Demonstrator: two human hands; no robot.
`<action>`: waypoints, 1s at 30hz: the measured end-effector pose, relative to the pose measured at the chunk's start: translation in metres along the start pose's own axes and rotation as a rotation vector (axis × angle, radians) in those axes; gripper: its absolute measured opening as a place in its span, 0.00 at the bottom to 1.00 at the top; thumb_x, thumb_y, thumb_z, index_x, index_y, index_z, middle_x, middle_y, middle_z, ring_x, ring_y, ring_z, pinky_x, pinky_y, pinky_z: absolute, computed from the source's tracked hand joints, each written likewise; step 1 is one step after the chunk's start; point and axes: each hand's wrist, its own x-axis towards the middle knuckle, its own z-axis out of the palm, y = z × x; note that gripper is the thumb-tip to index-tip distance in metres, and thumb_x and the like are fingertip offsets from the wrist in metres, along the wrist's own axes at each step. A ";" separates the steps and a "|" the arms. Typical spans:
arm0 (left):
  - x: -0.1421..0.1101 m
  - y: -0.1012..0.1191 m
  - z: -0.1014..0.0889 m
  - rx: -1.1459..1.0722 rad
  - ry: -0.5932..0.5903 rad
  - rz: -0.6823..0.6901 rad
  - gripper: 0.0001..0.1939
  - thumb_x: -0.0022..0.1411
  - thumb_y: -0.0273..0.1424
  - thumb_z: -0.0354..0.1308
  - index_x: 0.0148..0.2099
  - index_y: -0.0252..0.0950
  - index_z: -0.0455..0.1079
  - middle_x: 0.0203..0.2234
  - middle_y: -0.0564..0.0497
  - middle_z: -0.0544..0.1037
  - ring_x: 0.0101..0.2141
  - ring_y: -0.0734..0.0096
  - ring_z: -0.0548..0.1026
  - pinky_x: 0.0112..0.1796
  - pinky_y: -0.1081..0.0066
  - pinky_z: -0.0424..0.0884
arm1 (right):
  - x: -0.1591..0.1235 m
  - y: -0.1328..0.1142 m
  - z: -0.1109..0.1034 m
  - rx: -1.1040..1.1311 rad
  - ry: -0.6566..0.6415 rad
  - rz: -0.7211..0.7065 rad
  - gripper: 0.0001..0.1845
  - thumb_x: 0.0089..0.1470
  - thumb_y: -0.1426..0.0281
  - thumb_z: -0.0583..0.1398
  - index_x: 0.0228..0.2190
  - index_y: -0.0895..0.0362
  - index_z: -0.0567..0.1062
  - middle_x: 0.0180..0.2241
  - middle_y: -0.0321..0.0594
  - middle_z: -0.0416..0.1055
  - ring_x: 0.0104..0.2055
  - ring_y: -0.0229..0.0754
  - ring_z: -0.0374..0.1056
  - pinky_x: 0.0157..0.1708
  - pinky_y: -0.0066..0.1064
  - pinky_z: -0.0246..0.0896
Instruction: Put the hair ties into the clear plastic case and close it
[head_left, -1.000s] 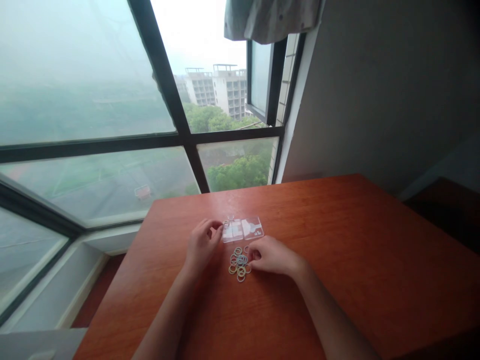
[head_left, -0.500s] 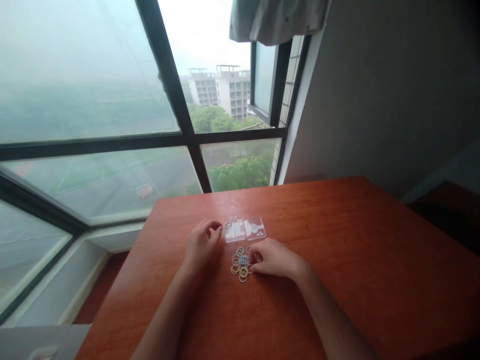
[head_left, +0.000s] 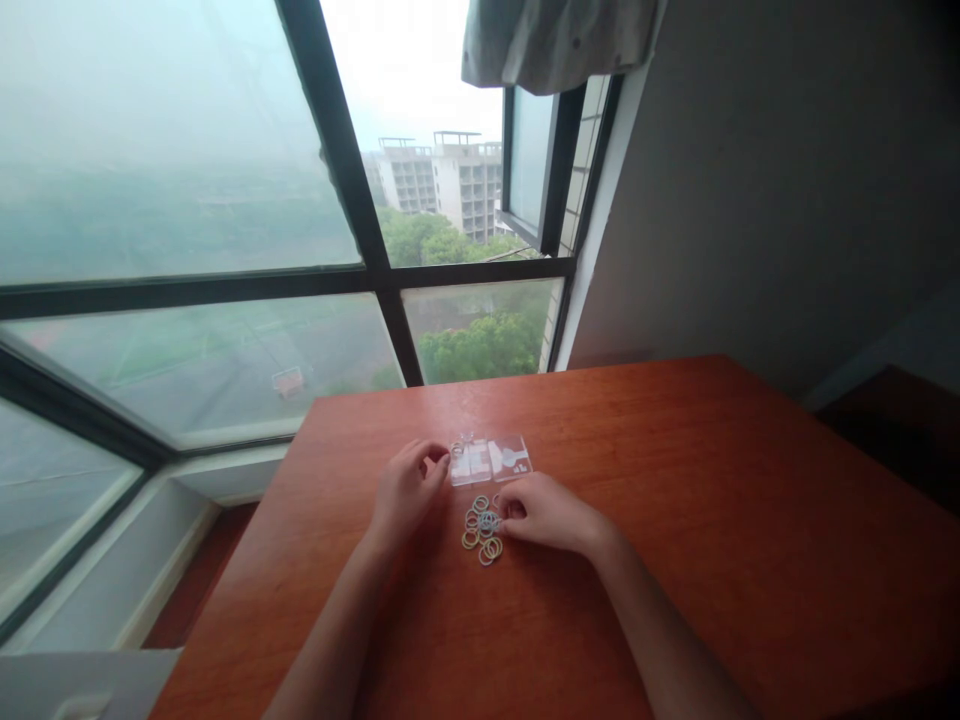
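Small pale rings (head_left: 480, 540) that look like hair ties lie in a loose pile on the table, in light blue, white, green and yellow. My right hand (head_left: 544, 512) is at the pile's right side, thumb and index finger closed on a pale ring at its edge. Behind the pile lies a clear plastic box (head_left: 470, 474), its lid (head_left: 510, 458) folded open to the right. At least one ring is in the box's back left part. My left hand (head_left: 411, 485) has its fingers curled, thumb and fingertips at the box's left edge.
The reddish-brown wooden table (head_left: 720, 520) extends far to the right. Its back edge meets a dark-framed window (head_left: 225, 290). A grey curtain (head_left: 555, 45) hangs above, and a wall (head_left: 750, 200) stands on the right.
My left hand has shifted slightly right, up to the box's edge. My right fingers have moved up a little along the pile, and a yellow ring near them has shifted right.
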 end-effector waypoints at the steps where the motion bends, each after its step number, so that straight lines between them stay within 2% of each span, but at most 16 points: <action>1: 0.000 0.002 0.001 -0.014 -0.004 0.009 0.07 0.60 0.31 0.54 0.34 0.36 0.72 0.25 0.53 0.73 0.25 0.74 0.67 0.28 0.74 0.61 | 0.001 0.001 0.001 0.007 0.050 0.007 0.03 0.47 0.74 0.61 0.24 0.57 0.76 0.23 0.32 0.71 0.25 0.33 0.63 0.24 0.23 0.49; 6: -0.004 0.016 0.007 -0.156 -0.092 0.065 0.07 0.61 0.31 0.53 0.35 0.36 0.71 0.26 0.54 0.72 0.24 0.76 0.65 0.27 0.76 0.60 | 0.007 0.007 0.002 0.034 0.238 0.048 0.04 0.51 0.71 0.62 0.26 0.57 0.76 0.24 0.34 0.72 0.27 0.35 0.64 0.28 0.24 0.52; 10: -0.008 0.027 0.011 -0.250 -0.226 0.116 0.07 0.62 0.31 0.54 0.37 0.35 0.72 0.26 0.53 0.73 0.24 0.77 0.64 0.26 0.77 0.60 | 0.010 0.009 0.002 0.051 0.283 0.039 0.05 0.52 0.70 0.61 0.27 0.56 0.76 0.25 0.34 0.73 0.27 0.35 0.64 0.28 0.25 0.52; 14: -0.009 0.032 0.014 -0.274 -0.285 0.148 0.06 0.61 0.29 0.55 0.35 0.35 0.73 0.26 0.53 0.74 0.24 0.78 0.65 0.26 0.78 0.60 | 0.010 0.008 0.002 0.061 0.297 0.036 0.06 0.53 0.68 0.61 0.28 0.56 0.77 0.24 0.34 0.72 0.26 0.35 0.64 0.27 0.25 0.52; 26: -0.009 0.031 0.017 -0.241 -0.236 0.124 0.05 0.59 0.28 0.55 0.33 0.35 0.71 0.24 0.54 0.72 0.24 0.77 0.66 0.26 0.77 0.60 | 0.008 0.006 0.001 0.082 0.310 0.042 0.04 0.51 0.69 0.62 0.27 0.56 0.76 0.21 0.31 0.68 0.24 0.34 0.61 0.26 0.24 0.50; 30: -0.006 0.021 0.014 -0.188 -0.088 0.046 0.06 0.60 0.30 0.54 0.32 0.35 0.70 0.23 0.54 0.72 0.23 0.76 0.66 0.26 0.77 0.61 | 0.008 0.006 0.001 0.074 0.315 0.055 0.02 0.49 0.72 0.62 0.28 0.55 0.77 0.21 0.31 0.69 0.25 0.34 0.62 0.27 0.24 0.51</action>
